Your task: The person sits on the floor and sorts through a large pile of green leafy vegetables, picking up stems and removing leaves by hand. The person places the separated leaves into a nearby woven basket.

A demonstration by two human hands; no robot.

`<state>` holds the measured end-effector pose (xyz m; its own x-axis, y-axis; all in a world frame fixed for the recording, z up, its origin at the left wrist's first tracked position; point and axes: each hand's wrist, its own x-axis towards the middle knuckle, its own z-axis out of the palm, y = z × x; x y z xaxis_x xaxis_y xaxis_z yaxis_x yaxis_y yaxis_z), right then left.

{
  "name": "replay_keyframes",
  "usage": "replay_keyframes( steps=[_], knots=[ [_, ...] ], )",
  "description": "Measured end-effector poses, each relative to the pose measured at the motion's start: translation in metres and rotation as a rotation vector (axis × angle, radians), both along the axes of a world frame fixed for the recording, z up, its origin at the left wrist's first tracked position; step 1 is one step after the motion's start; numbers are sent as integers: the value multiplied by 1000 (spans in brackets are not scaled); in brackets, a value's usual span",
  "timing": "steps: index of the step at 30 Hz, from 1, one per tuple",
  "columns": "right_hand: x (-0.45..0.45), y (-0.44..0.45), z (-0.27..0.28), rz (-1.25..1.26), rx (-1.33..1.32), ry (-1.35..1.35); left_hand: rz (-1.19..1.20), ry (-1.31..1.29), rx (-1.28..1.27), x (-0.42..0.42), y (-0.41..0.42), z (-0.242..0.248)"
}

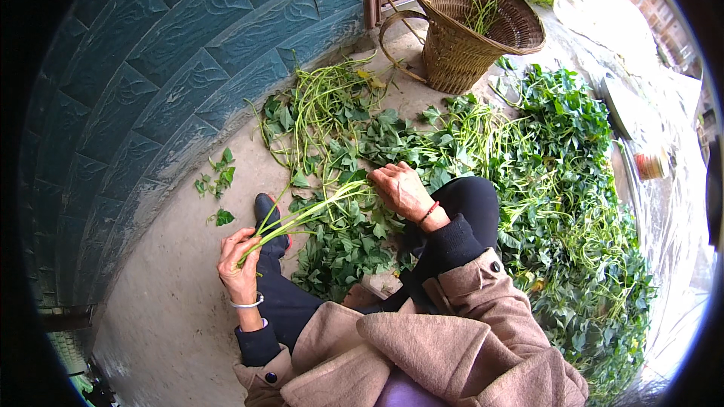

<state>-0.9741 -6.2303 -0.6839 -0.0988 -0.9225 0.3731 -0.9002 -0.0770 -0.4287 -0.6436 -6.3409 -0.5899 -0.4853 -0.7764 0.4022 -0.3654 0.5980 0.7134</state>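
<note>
A small bundle of long pale-green leaf stems (pixel 317 203) stretches between my two hands. My left hand (pixel 237 265), with a light bangle at the wrist, grips its lower left end. At the upper right end, my right hand (pixel 400 189) has its fingers curled closed around the stems; what lies inside the fist is hidden. Beneath them, between my legs, is a heap of loose dark-green leaves (pixel 345 254). Beyond the left hand's bundle lies a tangle of bare stems (pixel 317 96) near the wall.
A wicker basket (pixel 452 68) with looped straps stands at the back, a few stems inside. A broad pile of leafy vines (pixel 571 226) covers the ground to my right. A small labelled tub (pixel 650 165) sits past it. The blue tiled wall (pixel 186 56) rises on my left.
</note>
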Motion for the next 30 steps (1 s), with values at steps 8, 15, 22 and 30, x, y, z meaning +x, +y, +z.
replay_keyframes(
  steps=[8,15,22,30],
  knots=[
    [-56,25,-15,-348,-248,-1554,166,127,15,17,-10,-22],
    [-59,28,-58,-425,-42,-1417,362,444,455,27,-19,-53],
    [-20,-6,-80,-678,438,-115,415,714,888,33,-5,-69],
    [38,-127,-72,116,150,-882,162,876,983,-12,19,-50]
  ],
)
